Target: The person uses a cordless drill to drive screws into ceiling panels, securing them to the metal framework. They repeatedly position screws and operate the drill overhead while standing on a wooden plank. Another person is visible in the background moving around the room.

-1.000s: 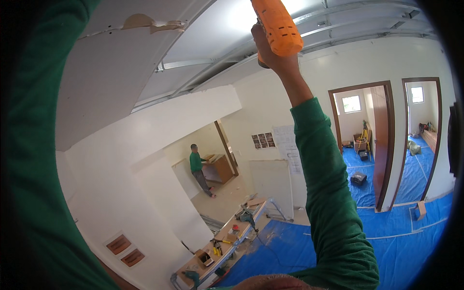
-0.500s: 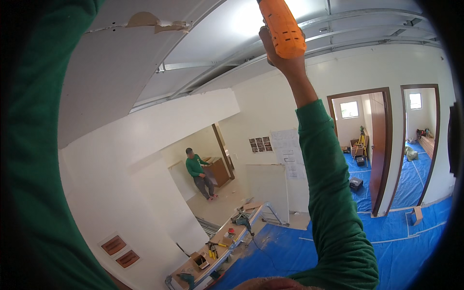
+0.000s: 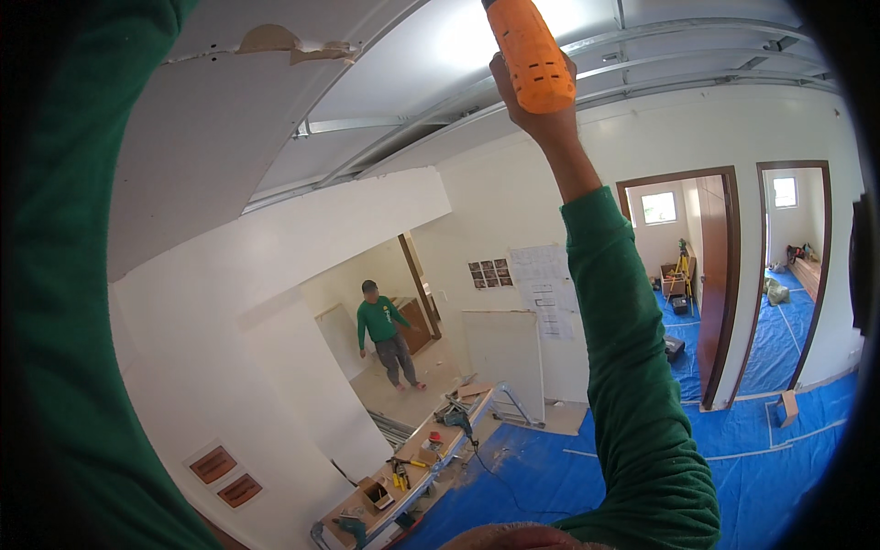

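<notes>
My right hand (image 3: 543,121) is raised overhead, its fingers wrapped round an orange power drill (image 3: 530,60) with dark vent slots. The front of the drill is cut off by the upper edge. My left arm (image 3: 69,302), in a green sleeve, reaches up along the left rim, and its hand lies outside the picture. At the upper left is a pale ceiling board (image 3: 202,128) with a torn brown patch (image 3: 268,38) along its seam. The drill is just right of this board, below the open metal ceiling framing (image 3: 477,92).
Below stands a long work platform (image 3: 417,458) bearing a corded drill (image 3: 456,419), yellow-handled tools (image 3: 400,474) and an open box (image 3: 376,495). A person in green (image 3: 380,325) stands beyond it. Blue sheeting (image 3: 541,467) covers the floor. A board (image 3: 504,357) leans on the wall; two doorways are at right.
The person in the background has turned from the brown cabinet and moved slightly right and nearer. My right hand and the drill have barely shifted, staying raised.
</notes>
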`<state>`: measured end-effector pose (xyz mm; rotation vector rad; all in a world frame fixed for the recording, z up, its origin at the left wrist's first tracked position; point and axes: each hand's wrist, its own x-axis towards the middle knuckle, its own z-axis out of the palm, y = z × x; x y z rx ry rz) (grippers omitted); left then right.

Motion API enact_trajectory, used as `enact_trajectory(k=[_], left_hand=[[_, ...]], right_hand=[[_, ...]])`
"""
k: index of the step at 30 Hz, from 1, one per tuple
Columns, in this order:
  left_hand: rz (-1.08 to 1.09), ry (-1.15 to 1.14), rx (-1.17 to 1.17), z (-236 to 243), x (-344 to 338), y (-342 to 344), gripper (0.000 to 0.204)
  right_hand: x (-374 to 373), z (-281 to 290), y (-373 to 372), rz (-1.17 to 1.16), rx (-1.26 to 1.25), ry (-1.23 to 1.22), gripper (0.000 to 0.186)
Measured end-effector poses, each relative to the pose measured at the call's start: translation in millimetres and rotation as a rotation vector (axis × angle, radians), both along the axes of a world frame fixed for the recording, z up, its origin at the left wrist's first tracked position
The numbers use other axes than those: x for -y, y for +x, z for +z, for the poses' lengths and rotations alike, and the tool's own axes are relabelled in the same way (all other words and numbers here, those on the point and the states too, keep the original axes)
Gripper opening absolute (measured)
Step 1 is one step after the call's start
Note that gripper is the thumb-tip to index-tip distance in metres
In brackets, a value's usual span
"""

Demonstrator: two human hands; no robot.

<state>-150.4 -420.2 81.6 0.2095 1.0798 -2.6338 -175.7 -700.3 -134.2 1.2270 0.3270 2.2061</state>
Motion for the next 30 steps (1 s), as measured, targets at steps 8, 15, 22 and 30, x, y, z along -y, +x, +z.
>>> enact_trajectory(k=[8, 15, 22, 30], left_hand=[[-0.002, -0.006, -0.013, 0.3, 1.0, 0.0, 0.03], [-0.004, -0.026, -0.025, -0.7, 0.5, 0.2, 0.029], [-0.032, 0.012, 0.048, -2.4, 1.9, 1.5, 0.03], [-0.033, -0.022, -0.031, 4.1, 2.8, 0.9, 0.03]], right_hand=[[-1.8, 2.0, -11.3, 0.086, -0.118, 0.104, 0.029], [-2.6, 4.3, -14.1, 0.021, -0.063, 0.05, 0.029], [-3.6, 1.5, -22.3, 0.011, -0.151, 0.154, 0.034], [-17.4, -36.6, -44.4, -0.036, -0.172, 0.331, 0.036]])
